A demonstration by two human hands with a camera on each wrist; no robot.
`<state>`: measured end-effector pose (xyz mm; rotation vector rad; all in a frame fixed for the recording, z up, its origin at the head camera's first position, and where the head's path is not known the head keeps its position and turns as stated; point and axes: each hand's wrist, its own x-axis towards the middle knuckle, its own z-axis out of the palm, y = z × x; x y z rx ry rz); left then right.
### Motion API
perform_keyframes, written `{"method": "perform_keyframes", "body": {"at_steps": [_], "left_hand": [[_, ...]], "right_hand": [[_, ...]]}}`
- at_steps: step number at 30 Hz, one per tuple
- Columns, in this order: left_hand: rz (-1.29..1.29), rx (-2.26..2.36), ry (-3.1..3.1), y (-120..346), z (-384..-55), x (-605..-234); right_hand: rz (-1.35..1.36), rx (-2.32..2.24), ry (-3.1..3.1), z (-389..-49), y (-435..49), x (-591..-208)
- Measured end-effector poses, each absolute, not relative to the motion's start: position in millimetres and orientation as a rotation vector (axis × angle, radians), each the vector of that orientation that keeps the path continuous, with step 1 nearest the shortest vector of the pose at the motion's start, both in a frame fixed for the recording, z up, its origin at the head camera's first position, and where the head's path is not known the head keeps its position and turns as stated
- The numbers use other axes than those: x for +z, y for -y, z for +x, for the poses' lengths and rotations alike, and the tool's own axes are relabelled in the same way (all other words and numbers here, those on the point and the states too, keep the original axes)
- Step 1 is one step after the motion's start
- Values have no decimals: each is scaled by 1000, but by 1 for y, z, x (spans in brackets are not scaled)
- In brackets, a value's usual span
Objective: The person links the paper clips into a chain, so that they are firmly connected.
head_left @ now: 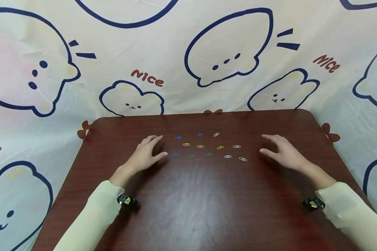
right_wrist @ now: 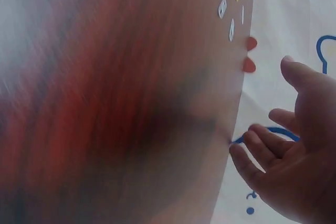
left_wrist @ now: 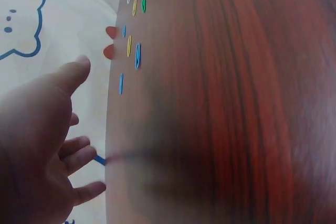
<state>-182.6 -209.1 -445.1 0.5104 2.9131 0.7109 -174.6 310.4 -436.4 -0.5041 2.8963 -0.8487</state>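
Note:
Several paper clips lie spread in loose rows on the table between the two hands. Blue paper clips are at the left and back, yellow paper clips run through the middle row, green paper clips lie in front, and white paper clips are mostly to the right. My left hand, fingers relaxed and thumb apart, hovers left of the blue clips and holds nothing. On the other side my right hand is also empty, its fingers loosely spread, right of the white clips.
The dark brown wooden table has rounded back corners. Behind and beside it hangs a pale cloth printed with blue-outlined cartoon animals. A small dark device sits at the left wrist, another device at the right.

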Motion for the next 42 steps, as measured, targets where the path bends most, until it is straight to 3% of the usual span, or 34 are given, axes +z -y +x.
{"method": "perform_keyframes", "body": {"at_steps": [11,42], "left_hand": [[445,1129,-2819,194,-179,-456],[334,872,-2911,173,-180,-470]], "right_hand": [[-320,-1042,-2800,-159,-290,-455],[-210,-1019,-2834,-165,-250,-473]]}}
